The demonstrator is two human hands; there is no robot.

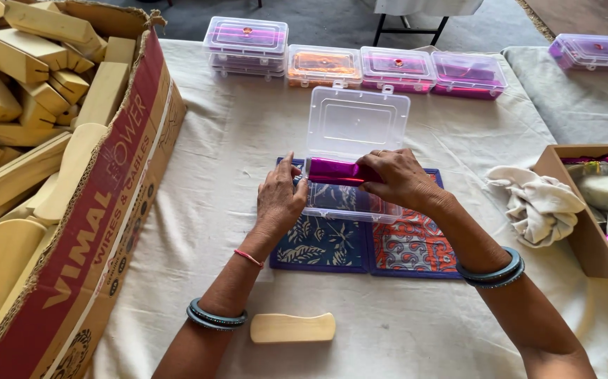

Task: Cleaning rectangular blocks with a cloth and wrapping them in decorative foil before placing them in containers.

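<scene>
At the far left a big cardboard box (118, 189) is sitting on the table, full of pale wooden blocks (23, 91). One more wooden block (292, 328) is lying alone on the white cloth (416, 330), between the forearms. The left hand (280, 200) is resting with bent fingers against the left end of the clear plastic box (349, 203), whose lid is standing open. This box is lying on a blue and red patterned mat (360, 245). The right hand (396, 177) is gripping a shiny magenta foil roll (337, 170) and holding it over the open box. Behind, closed boxes (360, 64) are standing in a row. At right a crumpled white rag (535, 203) is lying beside another carton (588, 238).
</scene>
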